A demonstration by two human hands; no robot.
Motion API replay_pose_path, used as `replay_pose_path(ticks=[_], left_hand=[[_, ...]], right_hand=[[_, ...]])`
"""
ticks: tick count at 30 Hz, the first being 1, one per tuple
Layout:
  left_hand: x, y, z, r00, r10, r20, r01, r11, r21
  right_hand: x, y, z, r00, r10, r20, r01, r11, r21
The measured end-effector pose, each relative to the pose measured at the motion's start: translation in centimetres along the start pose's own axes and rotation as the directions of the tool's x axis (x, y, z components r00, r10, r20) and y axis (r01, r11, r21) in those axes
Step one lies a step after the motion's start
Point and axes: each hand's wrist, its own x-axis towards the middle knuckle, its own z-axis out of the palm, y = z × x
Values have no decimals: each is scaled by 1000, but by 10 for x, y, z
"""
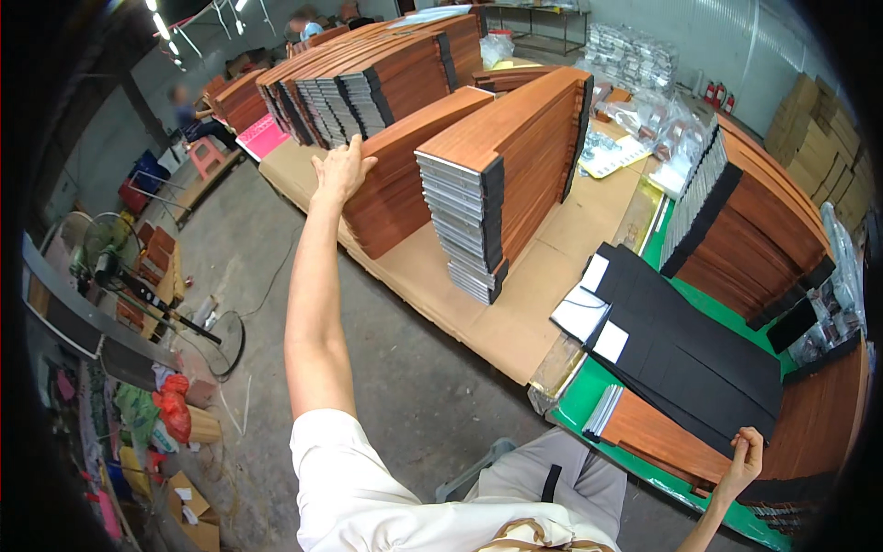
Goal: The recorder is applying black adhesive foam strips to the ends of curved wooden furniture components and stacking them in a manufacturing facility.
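Note:
My left arm stretches far out, and my left hand (343,172) reaches the near end of a low stack of reddish-brown wood-look panels (405,170). Its fingers are spread at the stack's upper edge, with the thumb toward the side face. Just right of it stands a taller stack of the same panels (529,156), with pale ends and black edging. At the lower right, my right hand (747,457) is closed, fingers curled against the thumb; what they hold, if anything, is hidden. Beside it lie a short brown panel pile (658,432) and flat black strips (685,340).
More panel stacks (368,92) line the far table, and another (750,216) stands at right on the green tabletop (575,409). White cards (581,313) lie on the black strips. Brown cardboard (501,331) covers the left table. A standing fan (110,262) is on the floor.

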Motion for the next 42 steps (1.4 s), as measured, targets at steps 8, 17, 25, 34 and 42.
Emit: replay_pose_path(ticks=[8,17,25,34,42], left_hand=[[-11,-16,5,875,2,-484,-109,975,-194],[-194,72,-96,968,-225,-114,-150,-149,-977],[-397,247,-79,948,209,239,310,-449,-838],[-388,298,-58,911,411,26,31,-6,-999],[-344,294,-36,833,541,-113,-175,64,-983]], right_hand=[[-1,-8,20,997,-8,76,4,999,49],[1,-59,63,955,-240,176,202,956,211],[-18,-156,110,744,-159,649,-340,746,573],[3,-92,9,909,-83,408,-26,967,255],[-10,-25,-39,856,-225,465,402,856,-326]])
